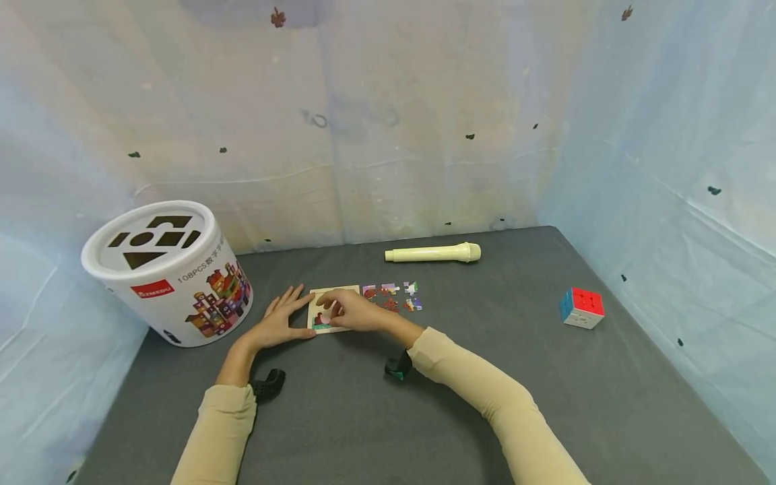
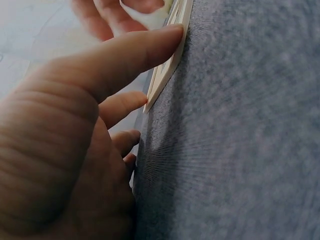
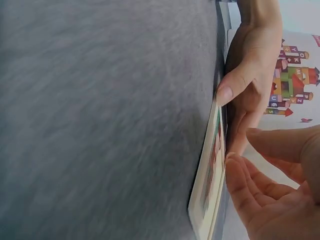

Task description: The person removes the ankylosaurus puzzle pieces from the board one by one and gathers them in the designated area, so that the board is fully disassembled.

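A small wooden jigsaw tray (image 1: pixel 354 290) lies flat on the grey table, partly filled with a colourful picture. My left hand (image 1: pixel 280 322) is spread at its left side, with the thumb (image 2: pixel 167 42) and index fingertip touching the frame. Over the tray is my right hand (image 1: pixel 354 311), its fingers bent and fingertips (image 3: pixel 232 162) down at the board's surface. The right thumb stands apart from those fingers, and no piece shows between them. Several loose puzzle pieces (image 1: pixel 390 289) lie just right of the tray, some close to the right wrist.
A large white block bucket (image 1: pixel 182 283) with shape holes in its lid stands at the left. Behind the pieces lies a pale yellow toy microphone (image 1: pixel 433 253). A puzzle cube (image 1: pixel 582 308) sits far right. Patterned sheeting (image 1: pixel 394 121) hangs around the back and sides.
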Demonstrator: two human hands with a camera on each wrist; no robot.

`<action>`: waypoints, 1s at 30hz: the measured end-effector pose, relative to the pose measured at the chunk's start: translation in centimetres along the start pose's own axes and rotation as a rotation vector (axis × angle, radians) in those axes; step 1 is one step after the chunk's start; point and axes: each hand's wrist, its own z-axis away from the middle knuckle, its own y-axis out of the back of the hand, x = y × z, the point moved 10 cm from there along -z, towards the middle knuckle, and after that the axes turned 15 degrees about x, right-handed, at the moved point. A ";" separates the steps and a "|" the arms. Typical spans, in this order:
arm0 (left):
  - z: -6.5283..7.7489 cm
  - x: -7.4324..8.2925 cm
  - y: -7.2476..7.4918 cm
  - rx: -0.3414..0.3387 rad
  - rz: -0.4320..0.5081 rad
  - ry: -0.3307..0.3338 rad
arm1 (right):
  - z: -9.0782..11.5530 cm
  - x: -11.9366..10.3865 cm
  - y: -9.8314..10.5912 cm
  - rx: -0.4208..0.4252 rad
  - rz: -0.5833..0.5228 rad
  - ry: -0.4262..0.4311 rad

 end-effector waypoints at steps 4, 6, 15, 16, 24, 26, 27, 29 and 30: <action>0.1 0.0 0.0 0.002 0.016 0.000 | -0.6 0.0 -0.7 -0.004 -0.040 -0.027; 0.1 -0.2 -0.1 0.000 0.014 0.004 | -0.8 0.1 -1.0 -0.005 -0.054 -0.030; 0.0 -0.1 -0.1 0.004 0.012 -0.003 | -0.9 0.8 -1.7 0.000 -0.086 -0.066; 0.0 -0.1 -0.1 0.005 0.012 -0.006 | -0.9 0.8 -1.7 -0.001 -0.091 -0.070; -0.2 -0.3 -0.2 0.009 0.014 -0.018 | -1.1 1.0 -1.8 0.002 -0.099 -0.078; -0.2 -0.4 -0.2 0.007 0.011 -0.013 | -1.2 0.9 -1.9 -0.003 -0.076 -0.076; -0.2 -0.4 -0.2 0.007 0.013 -0.011 | -1.3 0.9 -2.0 -0.004 -0.058 -0.073; -0.2 -0.4 -0.2 0.004 0.016 -0.009 | -1.5 0.8 -2.1 0.000 -0.010 -0.063; -0.1 -0.4 -0.2 0.004 0.016 -0.004 | -1.6 0.9 -2.1 0.006 0.014 -0.062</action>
